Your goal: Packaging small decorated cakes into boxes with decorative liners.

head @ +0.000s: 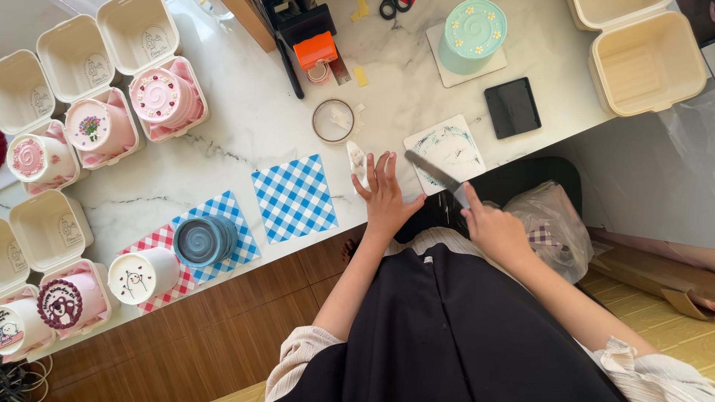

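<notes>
My right hand [495, 231] grips the handle of a palette knife [436, 175], whose blade lies over a white square cake board [447, 149] smeared with teal cream. My left hand [386, 199] rests flat and spread on the marble table edge, touching a crumpled white tissue [357, 158], next to an empty blue checkered paper [294, 197]. A mint cake with small flowers [471, 33] stands on its board at the back.
A dark blue cake [205, 240] and a white cake [141, 275] sit on checkered papers at left. Open cream boxes with decorated cakes [160, 97] line the left side. An empty box [644, 59], a black square pad [512, 108], a tape roll [333, 120], an orange dispenser [315, 50].
</notes>
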